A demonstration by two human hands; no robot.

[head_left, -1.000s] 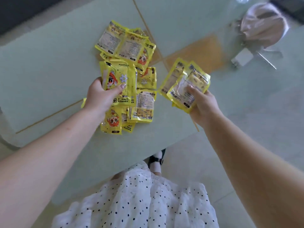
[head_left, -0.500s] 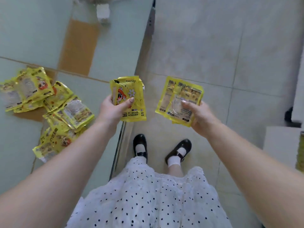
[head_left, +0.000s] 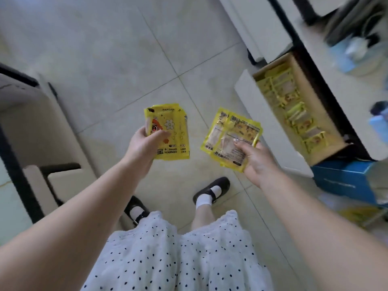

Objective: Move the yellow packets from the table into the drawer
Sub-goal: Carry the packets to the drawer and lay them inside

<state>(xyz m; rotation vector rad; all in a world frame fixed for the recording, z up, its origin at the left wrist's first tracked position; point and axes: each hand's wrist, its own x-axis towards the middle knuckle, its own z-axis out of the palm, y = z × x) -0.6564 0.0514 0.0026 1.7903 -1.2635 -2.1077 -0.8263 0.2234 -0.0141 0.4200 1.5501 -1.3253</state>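
Both hands, left hand (head_left: 144, 143) and right hand (head_left: 255, 162), still grip yellow packets (head_left: 168, 131), now beside the open drawer (head_left: 298, 106), table gone.

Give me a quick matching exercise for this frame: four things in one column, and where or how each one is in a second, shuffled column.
Things:
1. left hand
2. right hand
3. drawer
4. blue box

Places or states:
A. pulled open, with a row of yellow packets inside
B. on the floor just below the drawer
C. holds packets showing the cartoon front and "HAND WARMER"
D. holds packets showing the printed back label

Pairs: 1-C, 2-D, 3-A, 4-B
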